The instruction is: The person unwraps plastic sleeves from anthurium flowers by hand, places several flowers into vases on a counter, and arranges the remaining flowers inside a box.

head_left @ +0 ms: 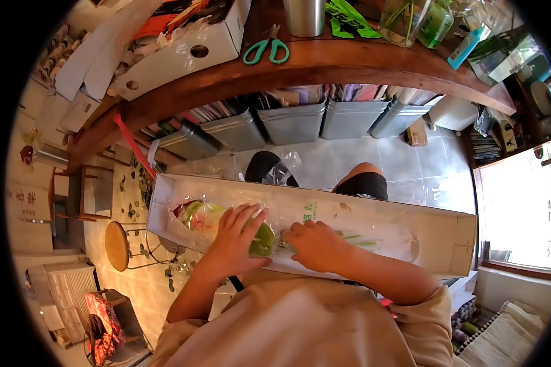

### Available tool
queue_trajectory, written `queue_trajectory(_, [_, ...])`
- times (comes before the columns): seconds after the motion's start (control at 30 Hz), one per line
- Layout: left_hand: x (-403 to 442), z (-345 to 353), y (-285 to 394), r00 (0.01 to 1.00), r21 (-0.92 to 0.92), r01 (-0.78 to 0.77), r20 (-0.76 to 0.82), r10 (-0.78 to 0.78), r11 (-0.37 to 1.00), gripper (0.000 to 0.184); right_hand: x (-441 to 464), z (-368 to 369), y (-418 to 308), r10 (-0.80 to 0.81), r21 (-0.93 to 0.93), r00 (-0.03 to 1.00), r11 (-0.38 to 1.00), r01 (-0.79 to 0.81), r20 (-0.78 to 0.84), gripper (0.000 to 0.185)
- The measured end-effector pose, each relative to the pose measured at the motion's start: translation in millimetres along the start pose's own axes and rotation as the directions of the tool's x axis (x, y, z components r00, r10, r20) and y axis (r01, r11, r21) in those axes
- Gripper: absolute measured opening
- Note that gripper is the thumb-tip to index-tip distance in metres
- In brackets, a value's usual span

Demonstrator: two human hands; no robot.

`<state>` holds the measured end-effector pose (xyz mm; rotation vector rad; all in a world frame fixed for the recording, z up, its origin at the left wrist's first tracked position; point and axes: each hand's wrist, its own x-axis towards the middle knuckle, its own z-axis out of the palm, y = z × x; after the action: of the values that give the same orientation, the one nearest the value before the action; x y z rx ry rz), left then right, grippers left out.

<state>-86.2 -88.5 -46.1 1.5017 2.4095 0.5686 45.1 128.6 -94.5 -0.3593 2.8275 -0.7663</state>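
A long white cardboard box (441,235) lies across my lap with its top uncovered. Inside it, flowers (203,217) with pale, red and green parts lie in clear plastic wrap (180,205), heads toward the left end. My left hand (236,235) rests over the flowers with its fingers stretched out, beside a large green part (262,240). Just right of that, the fingers of my right hand (315,241) are curled closed on the clear wrap near the stems. Thin green stems (361,241) show past my right wrist. My palms hide part of the bundle.
Ahead is a curved wooden table (324,64) with turquoise scissors (267,52), a metal cup (305,17), a glass vase (401,21) and a white carton (183,61). Grey metal bins (294,122) stand beneath it. A round stool (117,246) is at left, near leaves on the floor.
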Motion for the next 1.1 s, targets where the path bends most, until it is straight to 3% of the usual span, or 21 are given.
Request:
queue_trajectory(0.13, [5,9,6,0.999,0.005,-0.001,0.033,0.0,1.0,0.099,11,9,3,-0.019,0.075,0.999,0.997,0.021,-0.036,0.024])
queue_trajectory(0.23, [0,25,-5,0.999,0.021,-0.045,-0.005,0.045,0.999,0.089,6,3,12,0.03,0.229,0.998,0.973,-0.017,-0.054,0.026])
queue_trajectory(0.4, [-6,27,-5,0.994,0.001,-0.042,-0.101,0.042,0.999,0.066,4,15,35,0.158,0.262,0.987,0.954,-0.149,-0.013,0.032])
queue_trajectory(0.53, [-24,42,-7,0.979,-0.034,-0.068,-0.196,0.06,0.997,0.06,14,11,41,0.143,0.275,0.988,0.949,-0.153,0.055,0.043])
queue_trajectory(0.63, [-31,44,-6,0.966,-0.044,-0.095,-0.247,0.081,0.995,0.056,26,-1,38,-0.04,0.023,0.998,0.999,0.039,0.053,0.053])
queue_trajectory(0.73, [-34,44,-2,0.952,-0.038,-0.134,-0.282,0.118,0.99,0.054,45,7,58,-0.26,-0.099,0.963,0.959,0.266,0.069,0.068])
queue_trajectory(0.83, [-35,49,-6,0.93,-0.037,-0.133,-0.349,0.112,0.99,0.052,62,16,74,-0.334,-0.03,0.939,0.941,0.338,0.086,0.068])
queue_trajectory(0.93, [-39,51,-6,0.908,-0.026,-0.121,-0.406,0.1,0.992,0.051,51,-4,65,-0.325,0.088,0.919,0.946,0.313,0.223,0.06])
queue_trajectory(1.1, [-34,54,-14,0.883,0.009,-0.182,-0.438,0.167,0.983,0.051,52,16,76,-0.338,0.106,0.936,0.939,0.328,0.099,0.043])
